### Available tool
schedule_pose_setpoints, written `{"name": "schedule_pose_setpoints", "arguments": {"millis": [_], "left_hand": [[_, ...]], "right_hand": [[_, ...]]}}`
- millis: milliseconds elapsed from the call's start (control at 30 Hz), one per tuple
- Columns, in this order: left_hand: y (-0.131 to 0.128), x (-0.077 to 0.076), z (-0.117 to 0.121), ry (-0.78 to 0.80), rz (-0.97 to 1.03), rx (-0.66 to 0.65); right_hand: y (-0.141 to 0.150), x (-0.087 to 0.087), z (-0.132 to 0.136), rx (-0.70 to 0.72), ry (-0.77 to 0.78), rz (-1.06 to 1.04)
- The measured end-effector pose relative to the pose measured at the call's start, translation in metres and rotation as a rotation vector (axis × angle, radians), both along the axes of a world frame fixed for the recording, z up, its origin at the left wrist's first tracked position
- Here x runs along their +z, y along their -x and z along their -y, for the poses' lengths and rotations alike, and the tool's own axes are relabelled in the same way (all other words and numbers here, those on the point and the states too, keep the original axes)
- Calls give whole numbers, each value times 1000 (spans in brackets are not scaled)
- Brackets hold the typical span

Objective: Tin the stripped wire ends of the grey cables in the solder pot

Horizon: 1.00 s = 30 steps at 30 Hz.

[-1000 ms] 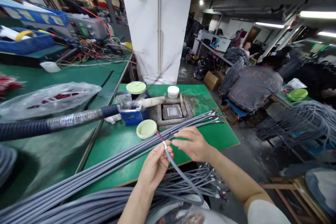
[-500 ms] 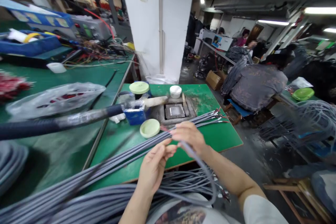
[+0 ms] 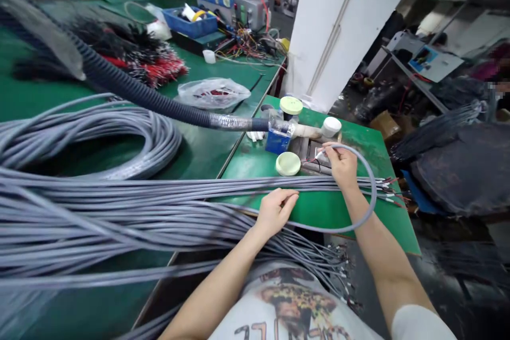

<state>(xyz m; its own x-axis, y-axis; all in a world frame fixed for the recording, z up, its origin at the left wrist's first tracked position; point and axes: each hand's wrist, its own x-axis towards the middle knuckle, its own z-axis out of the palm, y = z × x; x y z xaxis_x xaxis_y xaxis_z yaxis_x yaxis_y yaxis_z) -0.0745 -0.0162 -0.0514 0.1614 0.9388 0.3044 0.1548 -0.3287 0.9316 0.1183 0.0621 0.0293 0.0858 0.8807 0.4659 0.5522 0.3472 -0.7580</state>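
Note:
My right hand [image 3: 342, 163] pinches the stripped end of a grey cable [image 3: 368, 202], holding its wire tips near the metal solder pot [image 3: 308, 150] set in the green table [image 3: 319, 212]. The cable loops out to the right and back under my forearm. My left hand [image 3: 274, 210] rests with curled fingers on the bundle of grey cables [image 3: 199, 191] lying across the table. A pale green lid [image 3: 288, 163] lies just left of the pot.
A black corrugated hose [image 3: 131, 90] ends at the pot. A blue box [image 3: 278, 141], a green-lidded jar [image 3: 290, 106] and a white jar [image 3: 331, 126] stand behind. A grey cable coil [image 3: 119, 138], red wires [image 3: 159, 69] and a plastic bag [image 3: 213, 92] lie left. A seated person [image 3: 462, 164] is right.
My right hand took the cable end from my left hand and carried it forward to the solder pot. My left hand dropped onto the cable bundle. The view swung left.

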Motion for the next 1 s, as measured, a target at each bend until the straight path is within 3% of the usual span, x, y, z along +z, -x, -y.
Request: {"name": "schedule_pose_setpoints", "arguments": {"millis": [167,467,833,1000], "left_hand": [[-1,-3,-2,-101,-43,-8],[1,-4,-5,-126,-25,-47],[1,-8,-7,-218,-40,-30],[1,-9,-8,-258,-52,-8]], "right_hand": [[19,-3,-19,60,18,129],[42,-12,-40,153,56,376],[50,-23,-49,193,82,521],[46,-15,-47,151,64,514]]}}
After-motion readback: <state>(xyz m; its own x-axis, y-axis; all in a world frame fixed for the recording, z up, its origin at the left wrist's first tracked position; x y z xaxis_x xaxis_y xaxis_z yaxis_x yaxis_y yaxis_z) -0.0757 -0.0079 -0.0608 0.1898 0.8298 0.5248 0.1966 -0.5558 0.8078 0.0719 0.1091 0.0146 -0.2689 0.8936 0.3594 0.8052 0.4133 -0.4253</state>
